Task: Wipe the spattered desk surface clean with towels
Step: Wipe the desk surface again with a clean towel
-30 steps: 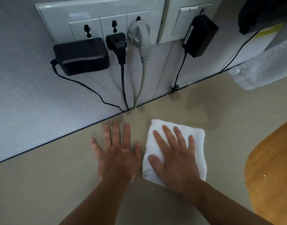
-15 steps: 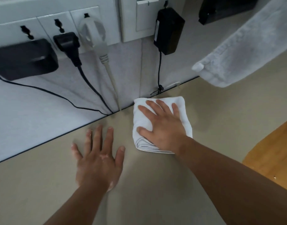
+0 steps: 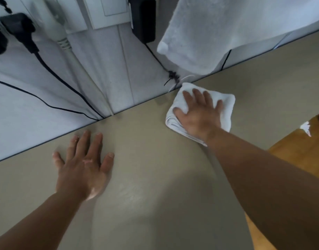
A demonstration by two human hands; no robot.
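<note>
A right hand (image 3: 198, 114) presses flat, fingers spread, on a folded white towel (image 3: 225, 109) at the beige desk surface's (image 3: 155, 177) back edge, while the left hand (image 3: 82, 166) rests open, palm down, well apart.

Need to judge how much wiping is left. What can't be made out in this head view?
Head view only:
Desk under the folded towel and right hand: covered, spatter there unknown.
Desk under the left hand: covered.
Plugs top left: blurred, cut by the frame edge.
Hanging towel: its top cut by the upper edge.
White fleck on the wooden surface, right: too small to identify.
</note>
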